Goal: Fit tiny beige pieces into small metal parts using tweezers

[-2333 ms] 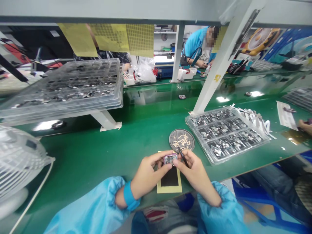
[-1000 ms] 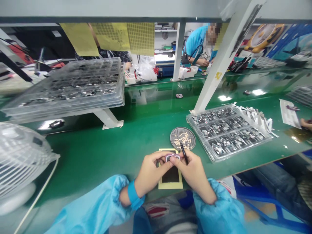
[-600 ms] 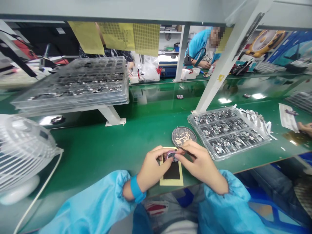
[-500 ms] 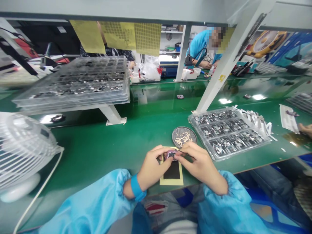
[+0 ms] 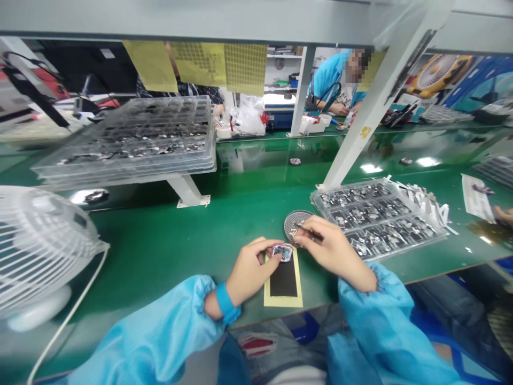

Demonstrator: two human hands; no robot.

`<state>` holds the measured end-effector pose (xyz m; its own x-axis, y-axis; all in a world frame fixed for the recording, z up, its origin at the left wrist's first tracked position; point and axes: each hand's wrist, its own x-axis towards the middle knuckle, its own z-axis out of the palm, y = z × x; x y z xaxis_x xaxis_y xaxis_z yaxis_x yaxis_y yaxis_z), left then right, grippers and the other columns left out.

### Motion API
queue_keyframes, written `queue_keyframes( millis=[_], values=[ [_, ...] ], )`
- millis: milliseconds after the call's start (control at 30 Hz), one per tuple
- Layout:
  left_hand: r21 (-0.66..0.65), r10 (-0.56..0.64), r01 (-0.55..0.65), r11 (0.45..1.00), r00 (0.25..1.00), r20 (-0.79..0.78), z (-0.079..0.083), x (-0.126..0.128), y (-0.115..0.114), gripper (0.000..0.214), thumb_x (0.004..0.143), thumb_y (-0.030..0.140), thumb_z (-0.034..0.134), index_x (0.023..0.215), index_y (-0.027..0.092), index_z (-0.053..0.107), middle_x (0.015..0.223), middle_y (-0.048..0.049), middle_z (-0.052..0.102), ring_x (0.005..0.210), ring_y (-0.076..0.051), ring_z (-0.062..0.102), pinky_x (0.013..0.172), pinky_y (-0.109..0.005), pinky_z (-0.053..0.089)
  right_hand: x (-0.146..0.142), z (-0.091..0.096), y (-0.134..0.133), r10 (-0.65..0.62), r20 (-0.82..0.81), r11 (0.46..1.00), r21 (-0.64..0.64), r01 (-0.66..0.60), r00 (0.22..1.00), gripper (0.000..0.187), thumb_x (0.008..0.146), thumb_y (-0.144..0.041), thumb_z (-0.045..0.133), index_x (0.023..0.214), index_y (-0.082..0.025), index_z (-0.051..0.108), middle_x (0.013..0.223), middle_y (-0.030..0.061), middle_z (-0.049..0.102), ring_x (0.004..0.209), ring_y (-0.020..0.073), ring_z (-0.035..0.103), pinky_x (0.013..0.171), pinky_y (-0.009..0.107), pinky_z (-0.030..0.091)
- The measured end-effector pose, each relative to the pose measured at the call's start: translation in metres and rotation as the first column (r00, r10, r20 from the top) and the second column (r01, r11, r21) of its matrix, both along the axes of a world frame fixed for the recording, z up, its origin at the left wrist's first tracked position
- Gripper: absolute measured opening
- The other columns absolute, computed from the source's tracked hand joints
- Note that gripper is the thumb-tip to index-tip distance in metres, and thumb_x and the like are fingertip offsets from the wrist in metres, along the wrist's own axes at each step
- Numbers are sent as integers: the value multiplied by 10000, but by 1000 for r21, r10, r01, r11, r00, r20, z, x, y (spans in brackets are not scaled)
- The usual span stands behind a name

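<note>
My left hand (image 5: 253, 270) is closed on a small purple-rimmed electronic housing (image 5: 282, 253), its open face with grey and silver parts turned up. The housing is just above the top end of a black pad on a yellow sheet (image 5: 283, 301). Over the round grey perforated dish (image 5: 291, 218), my right hand (image 5: 326, 243) pinches dark, thin tweezers (image 5: 308, 231), their tips down among small beige pieces (image 5: 293, 233). Part of the dish and pieces is hidden behind that hand.
Right of my hand lies a clear compartment tray (image 5: 377, 219) of small metal parts, with white strips (image 5: 427, 200) beside it. A white fan (image 5: 40, 246) stands at left. Stacked clear trays (image 5: 132, 139) sit on a raised shelf. A co-worker (image 5: 332, 80) sits across the bench.
My right hand has moved away from the housing, up and right to the dish, with the tweezers. My left hand keeps the housing in nearly the same place, its face now uncovered.
</note>
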<state>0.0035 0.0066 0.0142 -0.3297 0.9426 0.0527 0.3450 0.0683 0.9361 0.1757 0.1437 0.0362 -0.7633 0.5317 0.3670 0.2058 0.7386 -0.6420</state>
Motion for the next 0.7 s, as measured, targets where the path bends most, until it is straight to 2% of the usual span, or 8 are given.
queue_keyframes(
  millis=[100,167,233,333,433,500,600,700],
  values=[
    [-17,26,-26,1000,999,22,-1,-4,2,311,821,285,657,1108,204,747,856,-34,628,588,-110,423,540,-242,338,5,-7,18,-186,142,967,201,156,972,197,989,-264,513,992,-193,698,945,76,643,868,207,621,772,326,470],
    [-5,44,-44,999,999,12,-1,-6,3,327,822,282,661,1131,204,731,843,-27,646,584,-115,430,535,-243,339,9,-11,24,-233,171,953,239,189,957,213,989,-257,503,1023,-196,704,958,78,644,871,210,624,775,329,470],
    [29,61,-60,998,998,-28,-4,-8,4,324,837,278,655,1148,212,713,825,-16,657,613,-127,472,575,-249,380,14,-11,23,-262,99,949,209,237,960,187,981,-281,534,1007,-188,695,936,75,639,861,211,618,785,332,469],
    [86,90,-81,993,990,-112,-13,-19,12,296,869,289,636,1152,226,698,880,-16,690,758,-156,580,752,-279,465,22,-3,9,-274,-40,958,78,277,961,168,969,-323,583,955,-186,679,892,56,625,834,199,599,769,321,458],
    [105,163,-145,984,970,-180,-22,-49,33,308,867,346,649,1140,213,699,984,-43,719,900,-189,643,888,-322,491,34,2,-13,-233,-124,967,-136,216,965,226,991,-334,563,841,-190,649,808,32,594,760,172,573,709,302,440],
    [114,225,-205,972,954,-201,-23,-78,54,364,871,386,636,1165,176,683,1018,-75,723,933,-211,662,924,-351,503,43,-2,-27,-236,-162,956,-215,199,958,265,1005,-316,540,786,-188,619,759,24,571,705,158,554,672,299,427],
    [139,355,-329,934,898,-261,-15,-115,86,505,874,443,635,1265,125,619,1195,-155,673,1118,-292,618,1031,-451,450,54,-20,-39,-198,-209,969,-187,160,958,182,1011,-255,520,875,-186,620,839,41,595,783,165,577,731,301,443],
    [207,419,-365,908,800,-430,-2,-123,119,602,864,451,660,1374,155,536,1415,-172,526,1336,-356,439,1146,-532,297,61,-38,-42,-137,-210,983,-152,106,968,118,1006,-218,514,938,-181,604,905,61,591,856,179,573,782,310,442]
  ],
)
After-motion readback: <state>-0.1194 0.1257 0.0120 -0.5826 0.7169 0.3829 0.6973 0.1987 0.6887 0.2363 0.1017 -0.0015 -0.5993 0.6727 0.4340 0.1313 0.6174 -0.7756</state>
